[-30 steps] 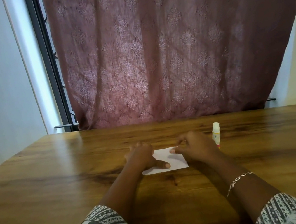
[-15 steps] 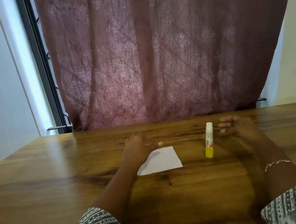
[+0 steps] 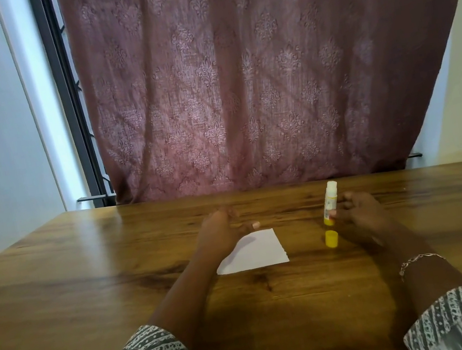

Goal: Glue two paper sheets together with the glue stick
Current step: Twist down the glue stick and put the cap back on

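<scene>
Now the right hand [image 3: 357, 215] has reached the white and yellow glue stick [image 3: 330, 201]. It pinches the stick low down and lifts it off its round yellow cap [image 3: 331, 239], which sits on the brown wooden worktop [image 3: 88, 273]. The left hand [image 3: 221, 234] lies loose, holding nothing, at the far corner of the white paper [image 3: 254, 252], maybe touching it. Paper is light and bendy, so press it flat. The stick is hard and smooth; hold its middle. A dark red curtain [image 3: 239, 82] hangs behind

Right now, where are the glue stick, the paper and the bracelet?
glue stick [image 3: 330, 204]: head view, on its labelled white barrel.
paper [image 3: 257, 254]: head view, middle of the bare white sheet.
bracelet [image 3: 418, 257]: head view, on the chain across the wrist.
</scene>
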